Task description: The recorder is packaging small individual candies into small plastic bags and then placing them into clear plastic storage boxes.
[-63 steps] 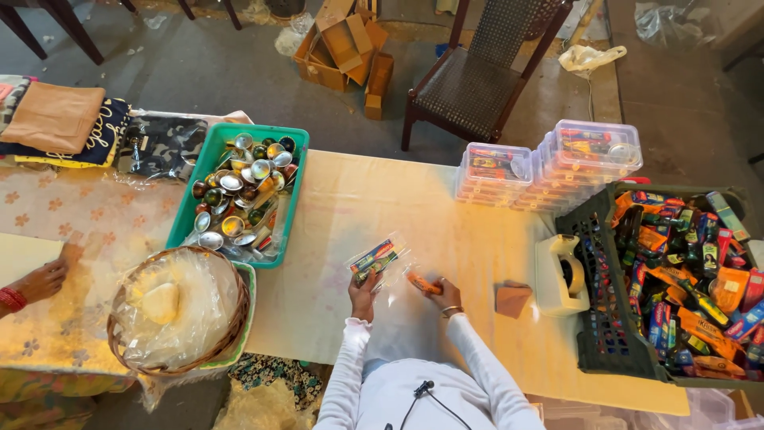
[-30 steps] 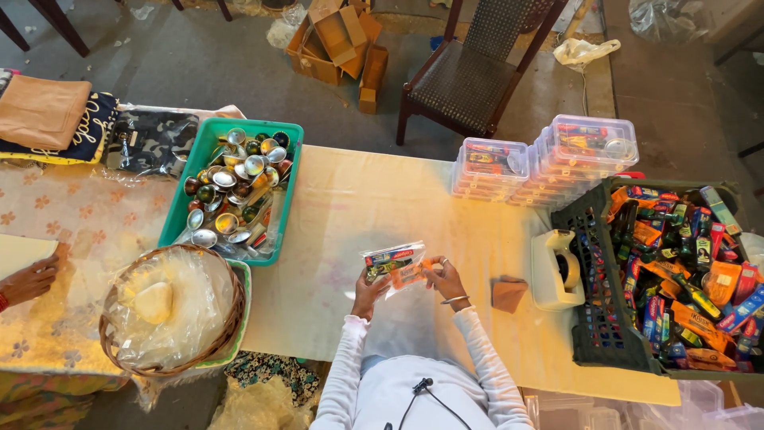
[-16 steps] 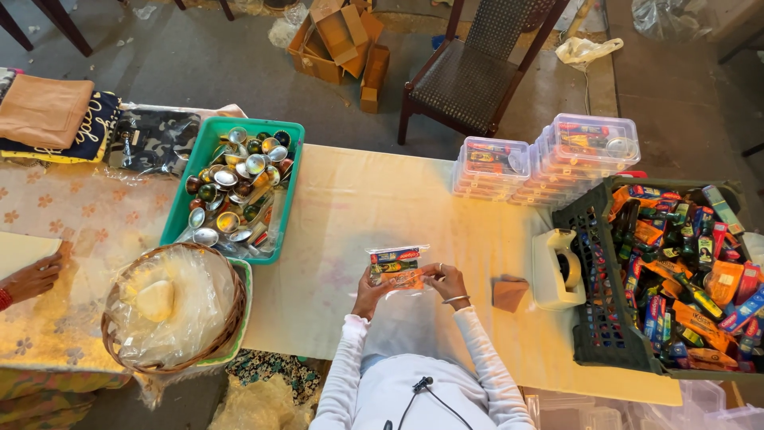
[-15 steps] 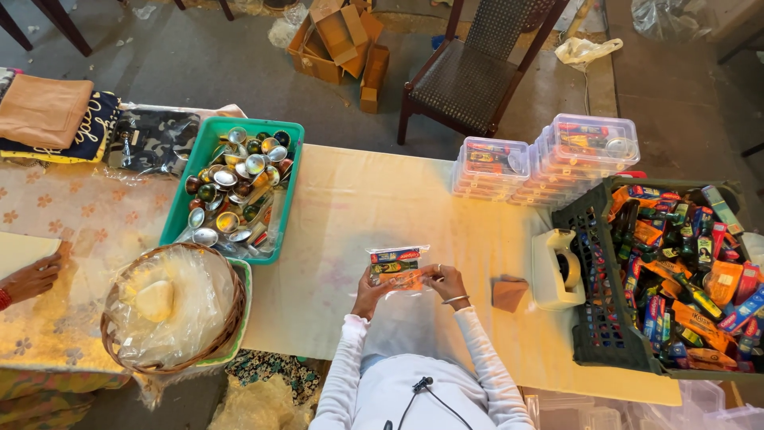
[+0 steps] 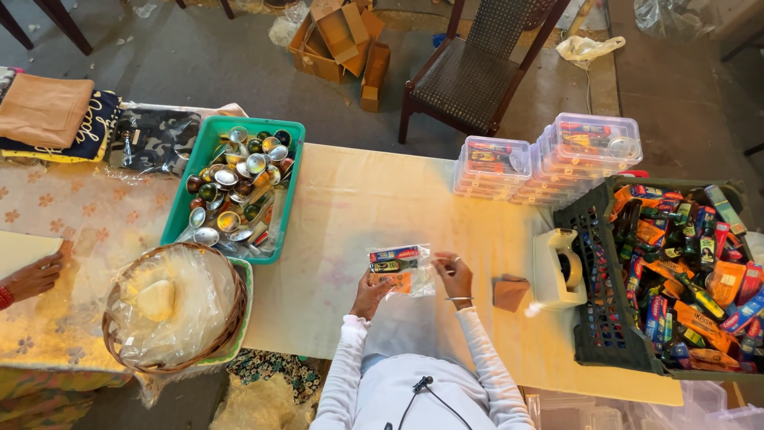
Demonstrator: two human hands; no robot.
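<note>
At table centre, head view: left hand (image 5: pixel 372 291) grips the lower left edge of a clear plastic packet (image 5: pixel 399 269) of small coloured items, held just above the cream tablecloth (image 5: pixel 342 207); right hand (image 5: pixel 454 275) pinches the packet's right edge, fingers closed on the film. Compared with two seconds back, the right hand has joined the left on the packet, which now faces flat toward the camera. Nearby: green tray (image 5: pixel 208 135) of metal cups, tape dispenser (image 5: pixel 556 269), black crate (image 5: pixel 597 318), another person's hand (image 5: pixel 36 275) far left.
</note>
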